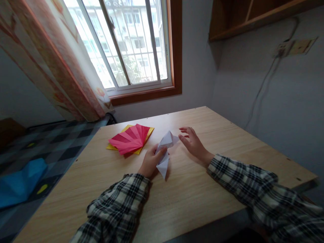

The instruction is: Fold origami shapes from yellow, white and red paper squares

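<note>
A folded white paper piece, with several pointed flaps, is held just above the wooden table in the middle of the view. My left hand grips it from the left, thumb across its front; the fingers behind it are mostly hidden. To the right of the paper is my right hand, its fingers apart and slightly curved, with nothing in them. The right fingertips are close to the paper's right-hand point; whether they touch it I cannot tell.
Left of my hands, a pleated pink paper fan lies over yellow paper on the wooden table. A blue paper rests on the checkered bed cover at the left. The wall and window stand beyond the table's far edge.
</note>
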A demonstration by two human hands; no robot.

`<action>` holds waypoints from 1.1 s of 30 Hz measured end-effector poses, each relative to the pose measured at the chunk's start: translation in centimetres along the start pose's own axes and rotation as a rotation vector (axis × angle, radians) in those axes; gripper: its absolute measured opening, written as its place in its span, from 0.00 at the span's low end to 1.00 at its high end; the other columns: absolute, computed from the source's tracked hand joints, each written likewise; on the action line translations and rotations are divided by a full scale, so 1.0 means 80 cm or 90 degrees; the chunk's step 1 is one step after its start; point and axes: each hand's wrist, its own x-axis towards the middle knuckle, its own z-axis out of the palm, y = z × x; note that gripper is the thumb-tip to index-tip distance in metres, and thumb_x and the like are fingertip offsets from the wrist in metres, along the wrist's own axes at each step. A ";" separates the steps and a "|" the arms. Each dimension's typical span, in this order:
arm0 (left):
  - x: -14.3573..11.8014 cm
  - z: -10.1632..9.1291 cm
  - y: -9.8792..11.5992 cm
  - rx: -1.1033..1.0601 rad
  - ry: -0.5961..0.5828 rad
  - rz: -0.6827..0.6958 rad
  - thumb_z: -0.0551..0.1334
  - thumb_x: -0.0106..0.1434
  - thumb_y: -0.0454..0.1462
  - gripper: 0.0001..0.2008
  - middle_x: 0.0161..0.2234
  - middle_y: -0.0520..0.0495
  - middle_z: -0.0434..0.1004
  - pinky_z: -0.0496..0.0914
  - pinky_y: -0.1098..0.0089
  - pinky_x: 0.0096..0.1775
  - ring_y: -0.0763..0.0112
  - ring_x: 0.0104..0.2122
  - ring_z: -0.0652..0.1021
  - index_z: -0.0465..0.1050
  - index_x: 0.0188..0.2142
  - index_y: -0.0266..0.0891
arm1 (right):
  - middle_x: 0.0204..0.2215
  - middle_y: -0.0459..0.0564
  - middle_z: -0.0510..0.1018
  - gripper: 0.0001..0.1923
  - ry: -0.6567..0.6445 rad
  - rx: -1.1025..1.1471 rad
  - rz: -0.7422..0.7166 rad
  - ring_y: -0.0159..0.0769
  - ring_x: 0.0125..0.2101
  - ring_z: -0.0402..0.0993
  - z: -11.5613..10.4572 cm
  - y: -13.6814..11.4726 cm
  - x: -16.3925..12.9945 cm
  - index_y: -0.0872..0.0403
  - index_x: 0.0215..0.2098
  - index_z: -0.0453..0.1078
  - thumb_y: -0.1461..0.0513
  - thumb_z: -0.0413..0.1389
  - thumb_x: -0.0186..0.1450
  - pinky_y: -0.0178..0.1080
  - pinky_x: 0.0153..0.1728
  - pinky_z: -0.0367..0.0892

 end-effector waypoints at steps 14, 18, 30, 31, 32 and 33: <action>-0.006 0.001 0.017 -0.056 -0.111 -0.103 0.68 0.56 0.56 0.26 0.25 0.46 0.77 0.63 0.73 0.23 0.74 0.20 0.72 0.76 0.37 0.33 | 0.53 0.55 0.74 0.18 -0.226 -0.147 -0.232 0.43 0.54 0.71 -0.002 -0.020 -0.008 0.50 0.54 0.70 0.60 0.61 0.66 0.51 0.56 0.67; -0.004 -0.005 0.016 -0.044 -0.130 -0.106 0.66 0.58 0.57 0.26 0.20 0.49 0.72 0.56 0.73 0.19 0.77 0.17 0.65 0.77 0.35 0.33 | 0.52 0.54 0.72 0.15 -0.222 -0.003 -0.118 0.41 0.54 0.70 0.001 -0.024 -0.010 0.50 0.52 0.72 0.59 0.61 0.66 0.49 0.55 0.69; 0.001 -0.018 0.013 -0.133 -0.175 -0.125 0.68 0.58 0.51 0.21 0.27 0.47 0.74 0.56 0.75 0.20 0.78 0.20 0.66 0.76 0.36 0.33 | 0.35 0.45 0.75 0.17 -0.273 0.291 0.157 0.31 0.31 0.74 0.012 -0.018 -0.015 0.52 0.46 0.64 0.56 0.62 0.63 0.35 0.31 0.68; 0.003 -0.020 0.010 -0.148 -0.189 -0.133 0.71 0.57 0.46 0.19 0.28 0.47 0.74 0.57 0.76 0.20 0.79 0.20 0.66 0.75 0.40 0.34 | 0.34 0.45 0.75 0.16 -0.268 0.301 0.161 0.32 0.32 0.74 0.012 -0.018 -0.014 0.52 0.45 0.64 0.56 0.62 0.63 0.35 0.32 0.68; 0.004 -0.023 0.006 -0.164 -0.211 -0.146 0.72 0.55 0.42 0.20 0.29 0.48 0.75 0.58 0.76 0.20 0.79 0.20 0.67 0.75 0.44 0.35 | 0.34 0.45 0.75 0.16 -0.261 0.306 0.162 0.32 0.33 0.74 0.012 -0.017 -0.014 0.52 0.45 0.65 0.56 0.62 0.64 0.36 0.33 0.68; 0.006 -0.026 0.003 -0.183 -0.244 -0.163 0.73 0.54 0.39 0.23 0.30 0.49 0.75 0.60 0.77 0.21 0.79 0.21 0.68 0.73 0.48 0.36 | 0.34 0.45 0.75 0.15 -0.256 0.304 0.162 0.33 0.33 0.75 0.012 -0.017 -0.013 0.52 0.45 0.65 0.56 0.61 0.64 0.37 0.35 0.69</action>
